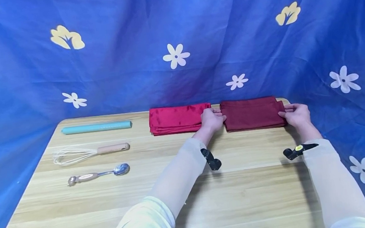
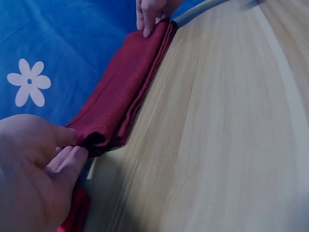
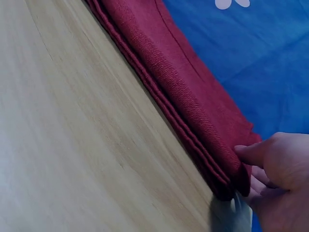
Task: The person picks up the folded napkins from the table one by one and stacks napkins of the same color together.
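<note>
A folded dark red cloth (image 1: 251, 114) lies near the back right of the table, its layers stacked in a flat rectangle. My left hand (image 1: 212, 119) pinches its left end between thumb and fingers, as the left wrist view shows close up. At the opposite end my right hand (image 1: 297, 115) pinches the cloth's right edge, thumb (image 3: 248, 153) on top and fingers beneath. Just left of it lies a brighter red, shiny folded cloth (image 1: 176, 119), partly covered by my left hand.
On the left of the wooden table (image 1: 244, 196) lie a turquoise stick-shaped item (image 1: 97, 127), a whisk (image 1: 112, 148) and a spoon (image 1: 87, 177) in a column. A blue flowered curtain (image 1: 122, 53) hangs behind the table's back edge.
</note>
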Available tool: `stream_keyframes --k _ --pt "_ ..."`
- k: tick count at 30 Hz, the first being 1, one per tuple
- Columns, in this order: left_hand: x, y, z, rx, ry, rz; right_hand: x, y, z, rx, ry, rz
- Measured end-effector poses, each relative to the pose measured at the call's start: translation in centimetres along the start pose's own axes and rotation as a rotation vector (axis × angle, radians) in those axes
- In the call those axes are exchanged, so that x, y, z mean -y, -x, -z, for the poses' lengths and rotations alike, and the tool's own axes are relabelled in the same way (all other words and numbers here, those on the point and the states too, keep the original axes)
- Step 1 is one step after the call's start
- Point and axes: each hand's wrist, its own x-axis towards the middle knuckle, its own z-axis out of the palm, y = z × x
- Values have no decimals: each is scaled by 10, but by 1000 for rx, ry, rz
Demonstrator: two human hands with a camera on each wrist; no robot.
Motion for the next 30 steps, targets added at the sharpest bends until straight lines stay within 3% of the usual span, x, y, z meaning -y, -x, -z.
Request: stream_keyframes --k 5,10,13,20,25,30 --pt "-2 -2 5 17 76 -44 3 -3 13 -8 -9 56" --pt "-6 -4 21 48 163 -122 10 -5 24 -18 -8 165" --pt "-7 -4 34 66 188 -174 18 -1 27 -3 -60 226" --pt "-16 5 67 116 353 -225 41 17 35 58 -235 311" --pt "-22 15 93 118 365 -297 54 26 32 129 -401 332" --pt "-17 29 120 115 287 -368 68 40 22 162 -438 359"
